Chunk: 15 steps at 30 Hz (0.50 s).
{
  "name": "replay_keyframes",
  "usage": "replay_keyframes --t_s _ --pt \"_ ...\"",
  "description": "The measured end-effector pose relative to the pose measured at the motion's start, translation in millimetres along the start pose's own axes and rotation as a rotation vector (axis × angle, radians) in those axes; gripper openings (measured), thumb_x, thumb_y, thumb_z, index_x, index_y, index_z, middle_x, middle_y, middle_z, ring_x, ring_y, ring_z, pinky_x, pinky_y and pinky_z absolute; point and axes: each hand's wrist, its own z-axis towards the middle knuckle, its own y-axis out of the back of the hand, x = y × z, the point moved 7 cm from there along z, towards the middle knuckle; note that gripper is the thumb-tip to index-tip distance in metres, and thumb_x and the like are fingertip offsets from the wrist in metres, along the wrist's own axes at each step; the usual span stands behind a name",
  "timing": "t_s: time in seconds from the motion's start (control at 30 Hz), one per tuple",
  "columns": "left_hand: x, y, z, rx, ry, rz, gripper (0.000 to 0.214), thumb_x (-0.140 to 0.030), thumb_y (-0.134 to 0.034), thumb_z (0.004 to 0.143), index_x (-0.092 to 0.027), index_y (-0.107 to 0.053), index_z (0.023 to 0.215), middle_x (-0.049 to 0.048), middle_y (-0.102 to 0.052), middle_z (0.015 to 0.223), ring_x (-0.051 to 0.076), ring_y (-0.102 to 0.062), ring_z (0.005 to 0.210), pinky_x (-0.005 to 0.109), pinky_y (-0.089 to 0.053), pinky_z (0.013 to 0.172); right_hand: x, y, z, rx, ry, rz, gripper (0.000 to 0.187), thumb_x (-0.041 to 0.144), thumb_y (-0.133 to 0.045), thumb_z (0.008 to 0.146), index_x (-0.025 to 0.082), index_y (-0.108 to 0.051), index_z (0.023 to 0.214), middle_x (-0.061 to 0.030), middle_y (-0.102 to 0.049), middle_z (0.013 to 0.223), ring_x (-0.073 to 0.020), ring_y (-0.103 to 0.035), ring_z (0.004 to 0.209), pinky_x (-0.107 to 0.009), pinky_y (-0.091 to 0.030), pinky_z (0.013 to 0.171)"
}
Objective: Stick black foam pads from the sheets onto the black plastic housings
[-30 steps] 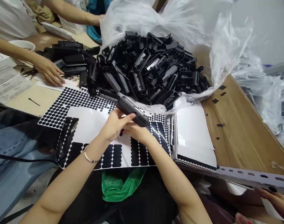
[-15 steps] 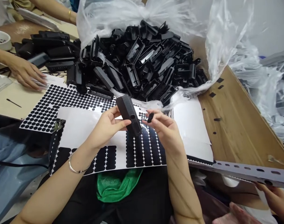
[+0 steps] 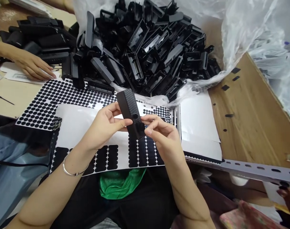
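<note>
My left hand (image 3: 107, 124) grips a black plastic casing (image 3: 127, 106) with a ribbed face and a round hole, thumb in front and fingers behind. The casing is held tilted above the sticker sheets. At its lower right end, my right hand (image 3: 162, 130) pinches a small black sticker (image 3: 141, 127), which lies against the casing's face; how far it is pressed down I cannot tell. Beneath both hands is a white sheet of black oval stickers (image 3: 113, 156). Behind it lies another sheet with rows of black round stickers (image 3: 40, 109).
A large heap of black casings (image 3: 135, 66) fills a clear plastic bag (image 3: 238, 41) at the back. More casings (image 3: 49, 41) lie at back left, near a co-worker's hand (image 3: 36, 65). White sheets (image 3: 197, 117) are stacked at right. Loose black stickers (image 3: 225, 87) dot the wooden board (image 3: 250, 117).
My right hand has moved left, bringing the black sticker from beside the casing onto its lower end. My left hand still holds the casing. The co-worker's hand has shifted slightly.
</note>
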Motion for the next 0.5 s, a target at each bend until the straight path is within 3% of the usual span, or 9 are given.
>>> replay_keyframes --t_s 0.5 --pt "-1.0 -0.4 -1.3 -0.026 0.004 0.028 0.042 -0.037 -0.091 0.066 -0.018 -0.068 0.095 0.0070 -0.075 0.102 0.029 -0.075 0.097 0.037 -0.068 0.073 -1.3 -3.1 -0.7 0.003 0.045 -0.033 0.014 0.023 -0.078 0.080 0.023 -0.069 0.068 -0.0023 -0.067 0.111 -0.0219 -0.064 0.114 -0.039 -0.054 0.100"
